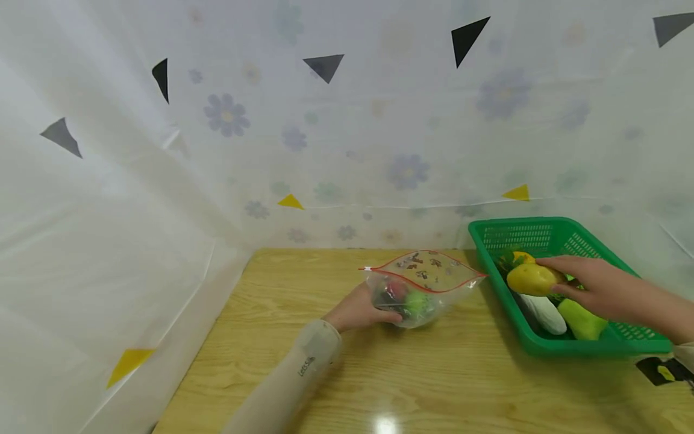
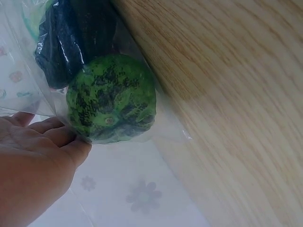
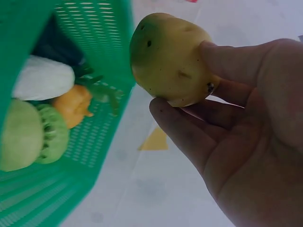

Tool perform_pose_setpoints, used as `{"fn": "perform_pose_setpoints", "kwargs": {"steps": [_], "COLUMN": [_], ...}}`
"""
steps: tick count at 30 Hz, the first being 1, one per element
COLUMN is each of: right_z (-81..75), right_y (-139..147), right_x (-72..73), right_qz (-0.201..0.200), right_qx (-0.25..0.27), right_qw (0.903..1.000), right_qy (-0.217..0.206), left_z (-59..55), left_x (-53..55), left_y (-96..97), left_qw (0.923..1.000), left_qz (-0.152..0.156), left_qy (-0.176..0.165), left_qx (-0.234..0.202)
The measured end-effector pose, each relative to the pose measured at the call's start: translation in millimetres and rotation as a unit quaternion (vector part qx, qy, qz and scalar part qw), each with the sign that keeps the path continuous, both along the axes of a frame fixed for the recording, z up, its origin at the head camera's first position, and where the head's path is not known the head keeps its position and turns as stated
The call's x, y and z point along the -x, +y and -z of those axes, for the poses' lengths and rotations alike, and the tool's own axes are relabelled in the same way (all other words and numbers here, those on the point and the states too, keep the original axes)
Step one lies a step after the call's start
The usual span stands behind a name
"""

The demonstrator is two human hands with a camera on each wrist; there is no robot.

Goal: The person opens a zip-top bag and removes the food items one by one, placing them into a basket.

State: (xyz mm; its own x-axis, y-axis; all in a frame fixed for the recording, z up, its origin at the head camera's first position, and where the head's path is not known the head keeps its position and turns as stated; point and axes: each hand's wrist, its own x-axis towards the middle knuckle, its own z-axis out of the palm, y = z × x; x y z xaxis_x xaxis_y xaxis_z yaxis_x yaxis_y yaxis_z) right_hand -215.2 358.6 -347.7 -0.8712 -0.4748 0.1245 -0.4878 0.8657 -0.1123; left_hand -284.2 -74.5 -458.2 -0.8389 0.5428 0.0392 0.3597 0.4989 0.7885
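Note:
My left hand [image 1: 360,308] grips the left side of a clear zip bag [image 1: 452,299], thumb in front. The bag's red-edged mouth gapes upward. Through the plastic show a red thing [image 1: 396,290] and a light green one [image 1: 416,302]; the left wrist view shows a round green vegetable with dark blotches [image 2: 111,99] and a dark, shiny, long thing [image 2: 78,38]. Over the green basket [image 1: 596,346], my right hand [image 1: 607,292] pinches a yellow potato [image 1: 531,279] between thumb and fingers. One side of the potato is greenish, with small dark spots [image 3: 173,61].
Inside the basket lie a white oblong thing [image 1: 547,314], a light green rounded one [image 1: 582,319], a bumpy green slice-like piece [image 3: 54,135] and an orange pepper-like piece [image 3: 72,105]. The wooden table [image 1: 303,283] meets hanging flower-patterned sheeting [image 1: 352,150] at the back and left.

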Motion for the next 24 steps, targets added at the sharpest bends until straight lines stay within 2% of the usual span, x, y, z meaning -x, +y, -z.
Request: {"fn": "perform_pose_setpoints", "kwargs": {"steps": [6,9,13,16,21,24], "right_z": [28.2,37.4,43.3,46.6,52.3,55.0], "right_y": [23,31,40,47,54,56], "right_x": [-6.6,-9.8,-8.7,-7.7,-9.4,-9.6], "right_qz": [0.009,0.013,0.024,0.036,0.050,0.050], "right_qx": [0.003,0.005,0.012,0.020,0.033,0.034], "right_qw": [0.9987,0.9955,0.9836,0.9733,0.9649,0.9655], "right_qy": [-0.049,-0.094,-0.178,-0.226,-0.256,-0.253], "left_z": [-0.9,0.2,2.5,3.2,3.3,3.0], "left_x": [-1.1,-0.8,1.0,1.2,-0.2,-0.5], "left_y": [-0.4,-0.8,-1.0,-1.4,-1.6,-1.2], "left_qw": [1.0000,1.0000,0.9999,0.9999,1.0000,1.0000], "left_qz": [0.004,0.005,0.006,0.004,0.002,0.002], "left_qy": [0.002,-0.001,-0.005,-0.004,-0.004,-0.006], "left_qx": [-0.005,-0.006,-0.013,-0.010,-0.005,-0.006]}}
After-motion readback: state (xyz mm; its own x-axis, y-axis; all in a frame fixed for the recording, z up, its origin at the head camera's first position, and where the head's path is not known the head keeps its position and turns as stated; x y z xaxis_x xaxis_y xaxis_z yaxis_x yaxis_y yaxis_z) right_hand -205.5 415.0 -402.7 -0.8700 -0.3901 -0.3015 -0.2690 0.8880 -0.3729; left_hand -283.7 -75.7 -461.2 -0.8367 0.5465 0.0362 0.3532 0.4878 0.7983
